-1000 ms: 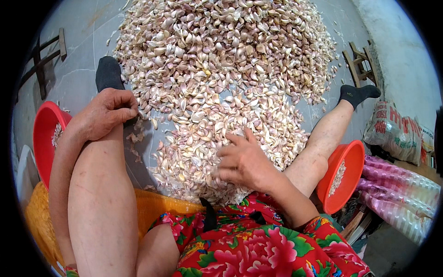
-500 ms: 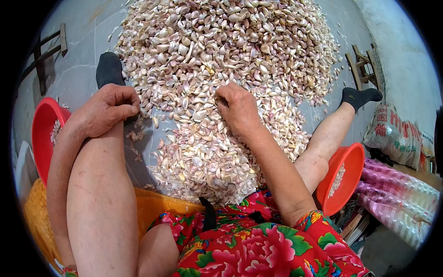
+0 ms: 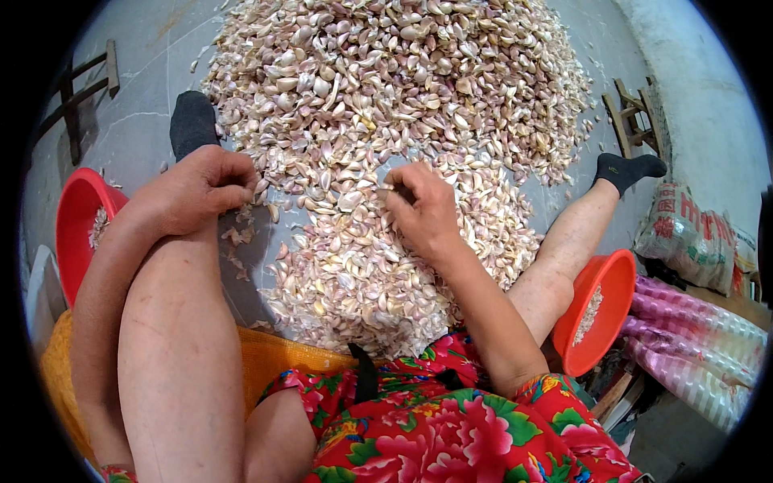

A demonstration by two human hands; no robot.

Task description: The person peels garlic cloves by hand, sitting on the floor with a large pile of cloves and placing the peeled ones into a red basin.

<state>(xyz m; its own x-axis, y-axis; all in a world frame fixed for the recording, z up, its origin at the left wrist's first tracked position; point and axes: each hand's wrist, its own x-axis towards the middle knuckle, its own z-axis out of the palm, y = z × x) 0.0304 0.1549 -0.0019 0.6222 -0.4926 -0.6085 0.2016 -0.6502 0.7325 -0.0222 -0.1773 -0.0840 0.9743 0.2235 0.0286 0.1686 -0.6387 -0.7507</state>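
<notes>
Where the left forearm [image 3: 105,346] crosses the left leg [image 3: 181,346], a red bowl [image 3: 74,241] stands on its outer side, containing a small quantity of pale pieces [image 3: 98,228]. The left hand [image 3: 211,187] is beside the leg, thumb and fingers curled with a narrow gap; whether it holds anything cannot be told. At centre, garlic cloves [image 3: 386,88] lie in a large far pile and a lower spread between the legs. The right hand [image 3: 424,208] is positioned over this spread, thumb and fingertips close together; contents, if any, are not discernible. At right, an orange bowl [image 3: 618,282] holds a second small quantity. Judged by these amounts, little is set aside and the bulk remains unsorted.

Surface: grey, pale-veined floor [image 3: 141,153], with pale scraps [image 3: 235,237] near the left leg. Surroundings, left to right: dark wooden frame [image 3: 72,101]; yellow mesh material [image 3: 282,352]; wooden stool [image 3: 624,121]; pale wall [image 3: 688,88]; printed sack [image 3: 680,245]; pink-and-white striped material [image 3: 692,350].
</notes>
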